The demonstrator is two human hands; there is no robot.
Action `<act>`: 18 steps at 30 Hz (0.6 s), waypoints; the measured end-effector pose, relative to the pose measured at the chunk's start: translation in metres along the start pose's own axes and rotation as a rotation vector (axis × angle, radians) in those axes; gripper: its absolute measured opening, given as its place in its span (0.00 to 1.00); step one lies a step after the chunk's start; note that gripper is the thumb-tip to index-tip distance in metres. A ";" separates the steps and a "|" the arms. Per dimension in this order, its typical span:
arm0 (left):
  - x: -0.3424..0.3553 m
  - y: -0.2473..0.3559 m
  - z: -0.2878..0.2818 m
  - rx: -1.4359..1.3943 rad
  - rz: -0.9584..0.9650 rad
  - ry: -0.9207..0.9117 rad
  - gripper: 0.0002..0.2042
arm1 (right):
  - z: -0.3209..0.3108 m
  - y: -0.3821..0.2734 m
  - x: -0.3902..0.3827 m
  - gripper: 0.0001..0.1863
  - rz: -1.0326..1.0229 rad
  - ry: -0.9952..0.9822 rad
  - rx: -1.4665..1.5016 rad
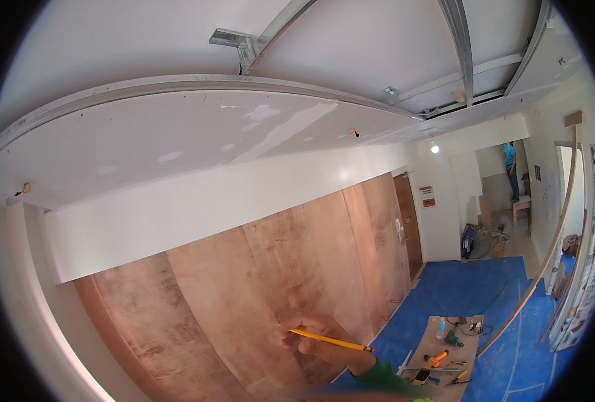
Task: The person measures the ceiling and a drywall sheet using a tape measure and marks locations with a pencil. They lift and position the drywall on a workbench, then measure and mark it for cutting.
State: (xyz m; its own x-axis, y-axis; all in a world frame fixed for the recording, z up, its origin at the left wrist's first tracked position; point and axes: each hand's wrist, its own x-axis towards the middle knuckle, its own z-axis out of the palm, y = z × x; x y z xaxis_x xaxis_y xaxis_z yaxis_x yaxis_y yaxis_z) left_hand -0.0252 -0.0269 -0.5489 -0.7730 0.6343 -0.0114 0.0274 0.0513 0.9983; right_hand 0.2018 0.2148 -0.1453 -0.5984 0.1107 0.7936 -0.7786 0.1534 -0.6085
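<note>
My right hand (pixel 308 333) comes up from the bottom, its fingers pinched on a yellow pencil (pixel 341 343) that lies slanted across them. Behind it stands a wall of several large, mottled plywood panels (pixel 215 295), below a white band (pixel 224 201). I cannot tell whether the hand touches the panels. A green sleeve shows at my wrist. My left hand is out of view.
Overhead runs a drywall ceiling with open metal framing (pixel 464 53). Blue floor covering (pixel 458 281) carries a board (pixel 458 362) with drills, tools and a bottle. Long wooden strips (pixel 545 254) lean right. Beyond, a person in blue (pixel 510 161) stands raised on a stool.
</note>
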 end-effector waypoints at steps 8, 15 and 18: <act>0.018 0.038 0.071 0.075 0.116 -0.202 0.10 | -0.053 0.055 -0.138 0.21 0.337 0.513 -0.054; 0.026 0.103 0.150 0.195 0.328 -0.422 0.09 | -0.091 0.069 -0.289 0.15 0.879 0.982 -0.342; 0.033 0.147 0.181 0.251 0.487 -0.517 0.09 | -0.081 0.090 -0.353 0.18 0.710 0.877 -0.571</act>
State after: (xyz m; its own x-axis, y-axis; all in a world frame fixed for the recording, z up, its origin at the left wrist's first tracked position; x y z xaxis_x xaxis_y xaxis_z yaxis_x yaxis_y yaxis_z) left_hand 0.0679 0.1412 -0.4127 -0.2428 0.9082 0.3410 0.4812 -0.1925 0.8552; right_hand 0.3587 0.2693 -0.4800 -0.3538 0.9208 0.1645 -0.0146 0.1704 -0.9853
